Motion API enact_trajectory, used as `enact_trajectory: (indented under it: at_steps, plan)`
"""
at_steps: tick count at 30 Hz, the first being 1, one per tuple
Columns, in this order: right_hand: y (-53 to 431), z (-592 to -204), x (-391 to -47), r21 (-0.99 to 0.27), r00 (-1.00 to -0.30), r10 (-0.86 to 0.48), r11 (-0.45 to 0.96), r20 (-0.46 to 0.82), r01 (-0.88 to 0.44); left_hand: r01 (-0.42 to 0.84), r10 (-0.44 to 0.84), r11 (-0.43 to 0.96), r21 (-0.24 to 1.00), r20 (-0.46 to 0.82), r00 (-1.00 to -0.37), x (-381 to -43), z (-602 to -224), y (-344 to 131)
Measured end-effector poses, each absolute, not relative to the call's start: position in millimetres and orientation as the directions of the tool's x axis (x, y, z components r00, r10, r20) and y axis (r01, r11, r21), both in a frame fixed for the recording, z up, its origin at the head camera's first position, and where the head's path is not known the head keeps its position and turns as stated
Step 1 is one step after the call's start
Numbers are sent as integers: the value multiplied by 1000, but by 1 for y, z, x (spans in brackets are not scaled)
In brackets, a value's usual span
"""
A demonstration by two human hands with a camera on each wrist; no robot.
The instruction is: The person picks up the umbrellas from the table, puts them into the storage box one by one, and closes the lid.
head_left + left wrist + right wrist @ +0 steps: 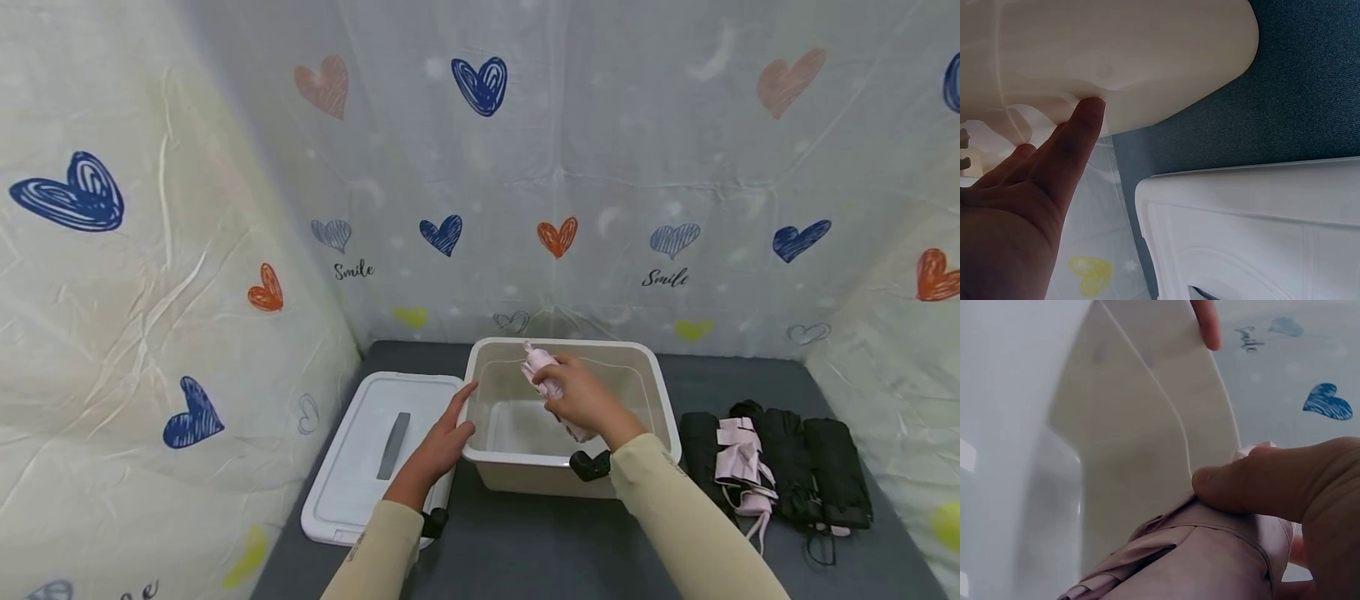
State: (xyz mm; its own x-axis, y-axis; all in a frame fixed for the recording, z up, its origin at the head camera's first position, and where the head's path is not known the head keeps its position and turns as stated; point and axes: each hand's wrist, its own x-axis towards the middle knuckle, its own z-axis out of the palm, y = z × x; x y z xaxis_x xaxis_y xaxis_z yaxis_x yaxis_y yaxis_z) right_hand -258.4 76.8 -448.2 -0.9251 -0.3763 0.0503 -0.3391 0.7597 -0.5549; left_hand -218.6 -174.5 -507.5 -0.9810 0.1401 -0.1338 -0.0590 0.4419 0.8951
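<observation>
My right hand [588,402] grips a folded pink umbrella [538,363] over the inside of a beige plastic bin [517,479]. In the right wrist view the thumb presses along the umbrella's wrapped fabric [1204,559], and the bin's inner wall [1129,425] lies beyond it. At the bin's left side is my left hand [441,442], its index finger straight against the rim. The left wrist view shows these extended fingers [1082,134] touching the bin's outer wall [1129,56]. The bin has no lid on it.
A white lid [348,467] with a grey handle [393,446] lies left of the bin on the dark grey table [525,550]. To the right lie several folded black umbrellas [836,471] and another pink one [738,454]. A heart-patterned curtain [555,167] surrounds the table.
</observation>
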Motion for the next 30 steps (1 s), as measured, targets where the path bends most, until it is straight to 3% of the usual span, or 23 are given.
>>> enact_trajectory:
  at_steps: [14, 24, 30]
  plan:
    - [61, -439, -274, -516, -845, -528, 750, -89, -414, -33, 137, 464, 885, -109, -985, -216, -508, -176]
    - [52, -444, -288, -504, -785, -616, 699, -65, -508, -27, 140, 461, 887, -102, -985, -216, -511, -177]
    - [46, -452, -291, -524, -790, -598, 719, -133, -456, -38, 135, 460, 887, -112, -984, -215, -509, -175]
